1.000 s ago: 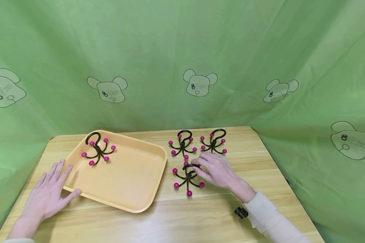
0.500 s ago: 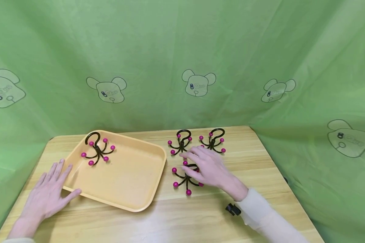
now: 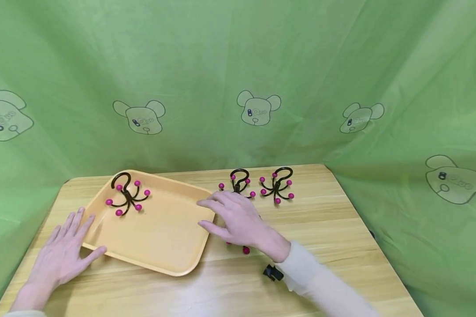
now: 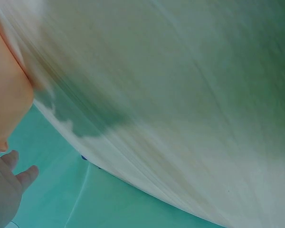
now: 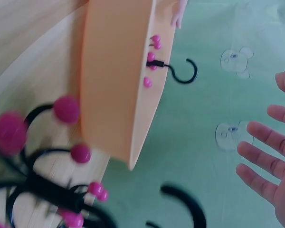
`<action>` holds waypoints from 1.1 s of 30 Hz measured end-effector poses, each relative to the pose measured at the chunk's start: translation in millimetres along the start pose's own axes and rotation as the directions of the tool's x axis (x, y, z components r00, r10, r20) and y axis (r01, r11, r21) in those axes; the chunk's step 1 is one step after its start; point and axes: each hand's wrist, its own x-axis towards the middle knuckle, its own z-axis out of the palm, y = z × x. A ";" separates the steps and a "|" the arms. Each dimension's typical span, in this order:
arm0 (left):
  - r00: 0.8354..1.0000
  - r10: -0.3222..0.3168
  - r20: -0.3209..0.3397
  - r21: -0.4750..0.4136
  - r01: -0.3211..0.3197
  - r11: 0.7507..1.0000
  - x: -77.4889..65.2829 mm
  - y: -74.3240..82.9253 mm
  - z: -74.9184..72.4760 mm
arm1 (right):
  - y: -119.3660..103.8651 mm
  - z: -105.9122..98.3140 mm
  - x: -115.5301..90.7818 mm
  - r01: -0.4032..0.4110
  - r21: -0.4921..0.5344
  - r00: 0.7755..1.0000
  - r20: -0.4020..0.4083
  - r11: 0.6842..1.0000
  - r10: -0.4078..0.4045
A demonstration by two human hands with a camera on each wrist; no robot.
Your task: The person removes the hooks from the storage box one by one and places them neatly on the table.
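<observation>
right hand [image 3: 236, 218] swung left across near hook [image 3: 246, 250] to right rim of tray [image 3: 162, 240], fingers apart, empty; left hand [image 3: 59, 251] spread at left rim; near hook apparently let go.

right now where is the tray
In the head view, the tray sits on the left side of the table, with the left hand at its near left corner and the right hand by its right edge.
</observation>
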 end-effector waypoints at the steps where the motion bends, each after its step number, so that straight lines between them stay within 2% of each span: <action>1: 1.000 0.001 0.000 0.001 -0.001 1.000 0.4 0.2 -0.1 | -2.7 2.3 3.2 0.007 0.001 1.000 -0.007 1.000 -0.007; 10: 1.000 0.005 -0.006 -0.012 -0.005 1.000 -2.3 0.8 2.1 | -24.3 22.3 26.2 0.030 0.028 0.999 0.013 0.999 -0.030; 13: 1.000 -0.002 -0.003 -0.018 0.002 1.000 -2.5 0.6 2.1 | -30.3 29.4 34.5 0.025 0.056 0.998 0.052 0.998 -0.028; 19: 1.000 -0.003 0.003 -0.016 0.003 1.000 -1.5 0.0 1.7 | -37.1 45.4 51.4 -0.021 0.085 0.985 0.174 0.996 0.006; 28: 1.000 0.011 -0.028 -0.017 -0.012 1.000 -1.0 -0.3 1.0 | -40.0 65.3 75.2 -0.074 0.073 0.974 0.218 0.995 0.056; 33: 1.000 0.007 -0.020 -0.019 -0.007 1.000 -1.8 -0.4 1.8 | -41.9 71.9 91.2 -0.116 0.078 0.960 0.263 0.990 0.092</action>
